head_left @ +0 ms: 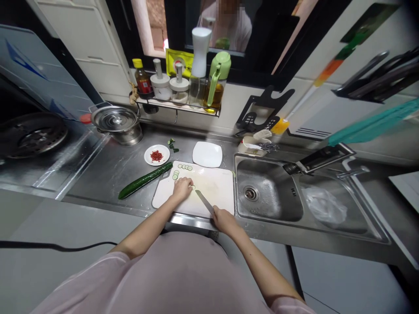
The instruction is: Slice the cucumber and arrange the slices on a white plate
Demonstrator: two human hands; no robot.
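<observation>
A white cutting board (216, 185) lies on the steel counter. My right hand (225, 219) is closed round the handle of a knife (204, 201), whose blade points up and left over the board. My left hand (182, 188) rests on the board with bent fingers, touching a cucumber slice (193, 187) at its fingertips. More cucumber slices (185, 167) lie in a row near the board's top left, with a few overlapping slices (176, 175) just below. Left of the board is a long green cucumber (144, 180).
Behind the board stand a white plate (207, 154) and a small plate (148, 153) of chopped red pieces. Green scraps (173, 146) lie between them. A lidded steel pot (126, 133) is at the left, a sink (268, 189) at the right, a bottle shelf (183, 106) above.
</observation>
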